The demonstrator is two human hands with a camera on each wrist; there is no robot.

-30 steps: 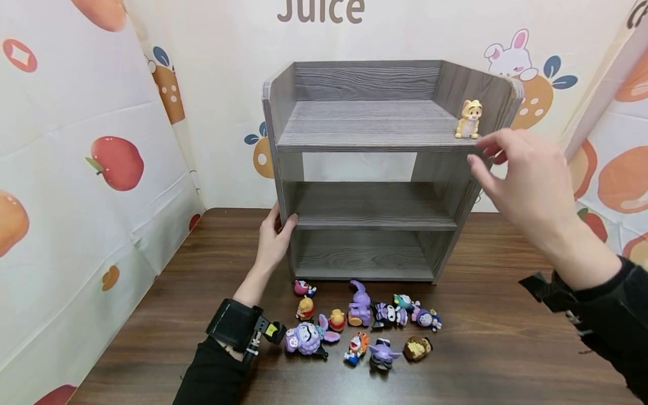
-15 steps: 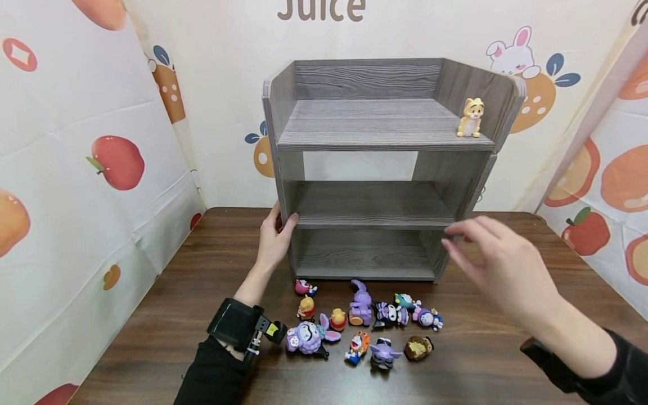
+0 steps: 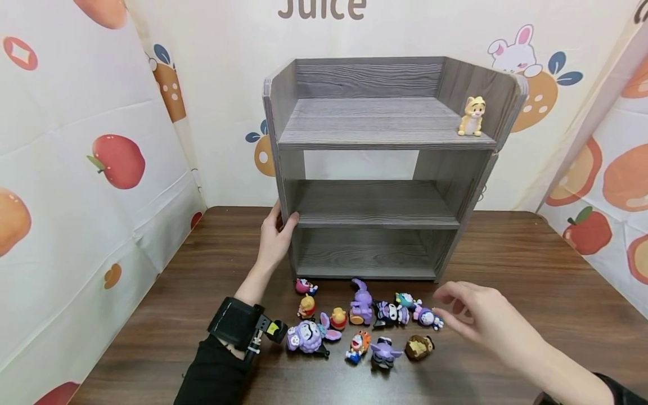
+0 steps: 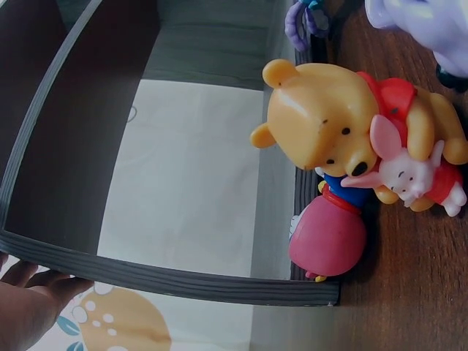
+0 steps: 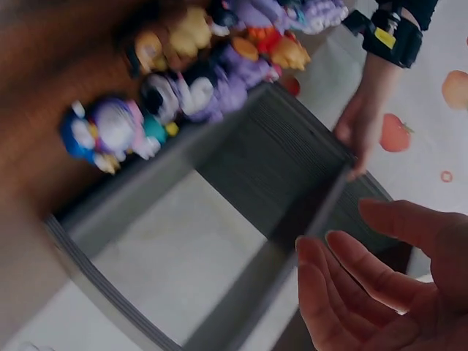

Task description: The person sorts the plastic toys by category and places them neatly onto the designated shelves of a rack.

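My left hand (image 3: 273, 242) grips the left side panel of a grey wooden shelf (image 3: 369, 125), with the thumb at its front edge. In the right wrist view my right hand (image 5: 380, 285) has its fingers loosely bent and holds nothing. It hovers right of a group of small toy figurines, nearest to a purple-and-blue figurine (image 3: 427, 318) and a brown-and-yellow figurine (image 3: 418, 347). A yellow cat figurine (image 3: 472, 116) sits at the right end of the top board. Close up in the left wrist view is a yellow bear figurine (image 4: 322, 110) in a red shirt, hugging a pink piglet.
Several more figurines lie before the shelf on the brown wooden table (image 3: 516, 259), among them a purple long-eared figurine (image 3: 309, 336) and an orange-and-blue figurine (image 3: 358, 346). A printed cloth backdrop (image 3: 212, 112) stands behind and at both sides.
My right hand has come down from beside the top board to the table, right of the figurines. The left hand keeps its hold on the shelf; the cat figurine stays put.
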